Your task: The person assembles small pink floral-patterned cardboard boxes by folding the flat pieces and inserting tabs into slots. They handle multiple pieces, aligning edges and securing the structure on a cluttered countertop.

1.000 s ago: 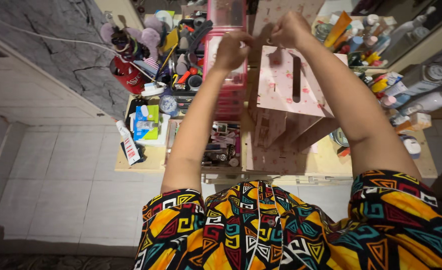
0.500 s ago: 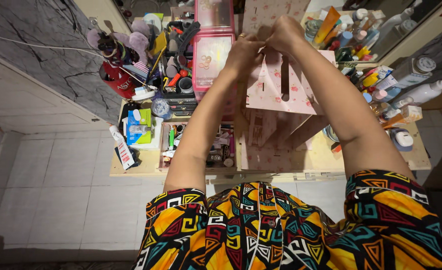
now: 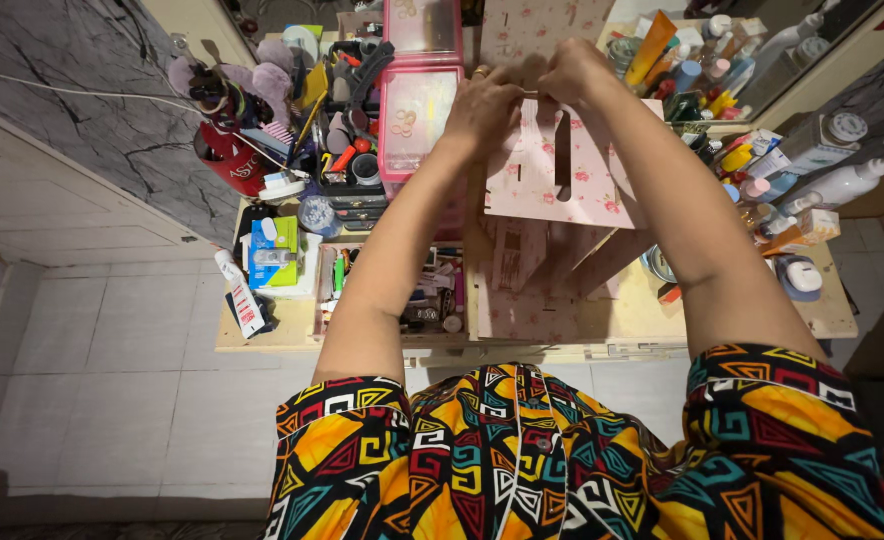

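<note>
Item: flat pink panel (image 3: pixel 562 170) with a small flower print and one long upright slot, cut from thin board. We hold it tilted over the far middle of the table (image 3: pixel 662 320), at 12 o'clock from our body.

Hands: our left hand (image 3: pixel 484 105) and right hand (image 3: pixel 574 72) meet at the panel's top edge, fingers curled and pinched close together. Something small may sit between the fingertips; we cannot tell what it is.

Handling, as we judge it: light, stiff, flat, with a smooth printed face that could slip under dry fingers. Thin edges and the narrow bridges beside the slot look likely to snap if bent. Best taken at the outer edges, or by the solid corners, clear of the slot.

Below the panel: more pieces of the same printed board (image 3: pixel 532 280), standing and lying, with notched tab edges.

At 11 o'clock: a clear pink plastic drawer box (image 3: pixel 417 100), hard and glossy. Further left, a red cup (image 3: pixel 230 165) crowded with brushes and soft furry bits.

At 9 o'clock: an open tray (image 3: pixel 422 295) of small cosmetics and a blue-and-green packet (image 3: pixel 272 250).

At 2 o'clock: plastic bottles and tubes (image 3: pixel 822 170), rounded and smooth, packed close.
</note>
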